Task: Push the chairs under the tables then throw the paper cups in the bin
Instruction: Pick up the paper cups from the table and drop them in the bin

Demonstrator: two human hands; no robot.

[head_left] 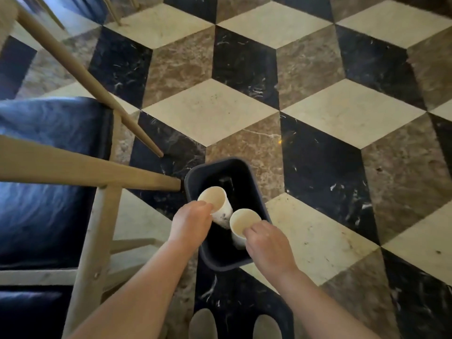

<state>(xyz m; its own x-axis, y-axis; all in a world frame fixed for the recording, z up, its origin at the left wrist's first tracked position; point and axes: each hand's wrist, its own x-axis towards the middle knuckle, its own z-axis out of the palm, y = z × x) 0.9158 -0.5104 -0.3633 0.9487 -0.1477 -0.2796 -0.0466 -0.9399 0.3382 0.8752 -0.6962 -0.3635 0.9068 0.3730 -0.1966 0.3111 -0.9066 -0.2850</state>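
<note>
Marble floor tiles (212, 111) in cream, brown and black make a cube pattern under us, and we look straight down at them. On that floor, just ahead of our shoes (203, 325), stands a dark rectangular bin (221, 264), its near short rim closest to us and its far rim pointing away. Something small and dark lies at the bottom near the far end; we cannot tell what it is.

Our left hand (189, 225) hangs over the bin's left rim, fingers pinched on the lip of a paper cup (215, 204). That cup is tilted, mouth up and towards the far-left corner of the bin, with dark speckled print on its side. Our right hand (267, 243) reaches over the right rim, fingertips closed on the near edge of a second paper cup (242, 223), which sits nearly upright, mouth open to us. Both cups are inside the outline of the bin, side by side and just apart, and both look empty.

To the left stands a chair (49, 172) with pale wooden legs and a dark glossy seat; one leg ends just beside the bin's far-left corner. Another slanted wooden leg (80, 77) crosses the floor further up on the left.
</note>
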